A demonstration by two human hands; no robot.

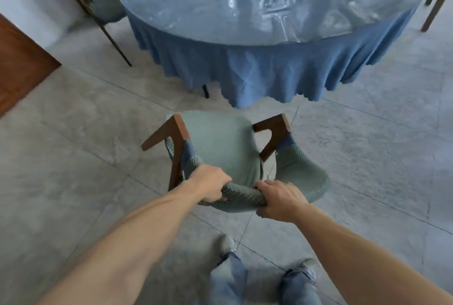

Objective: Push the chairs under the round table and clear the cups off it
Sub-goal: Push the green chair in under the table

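Hands [245,190] — curled over chair back [242,198]

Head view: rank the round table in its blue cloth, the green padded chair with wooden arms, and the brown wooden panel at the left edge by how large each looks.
1. Round table in its blue cloth, cut off at the top.
2. Green padded chair with wooden arms.
3. Brown wooden panel, cropped by the frame, so its true size is unsure.

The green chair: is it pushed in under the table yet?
Not yet. The chair stands apart from the table, bare floor between seat and tablecloth. Both hands, left and right, grip its backrest.
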